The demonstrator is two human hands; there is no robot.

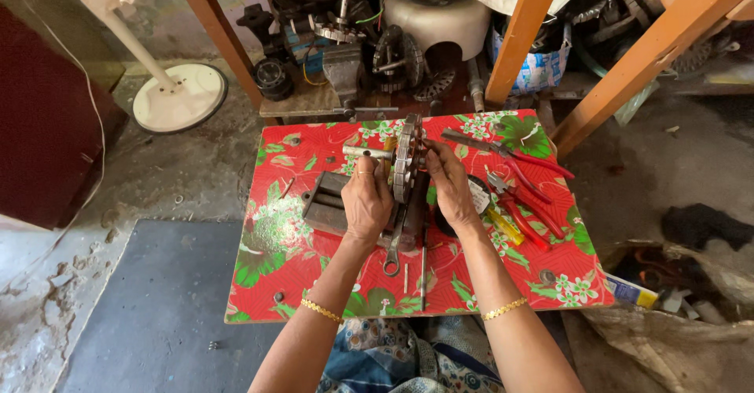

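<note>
Holding a round metal stator (405, 160) upright on its edge at the middle of the table (276, 252), both hands work on it from either side. The left hand (366, 199) rests against its left face, fingers curled and pressed together on the rim, a ring on one finger. The right hand (451, 185) is at its right face, fingers pinching at something small near the top edge; what it is cannot be told. The stator stands over a dark metal block (323, 204). A spanner (393, 253) lies near of the hands, touching the block's near end. Right of the right hand lie red-handled pliers (514, 159) and cutters (525, 214), with a yellow-handled tool (504, 226) just beside them. The table wears a red cloth with green leaves and white flowers. Far right, under the wooden frame, a white-and-blue printed bag (542, 69) hangs. At the near right edge a blue and yellow packet (631, 291) lies on the floor.
</note>
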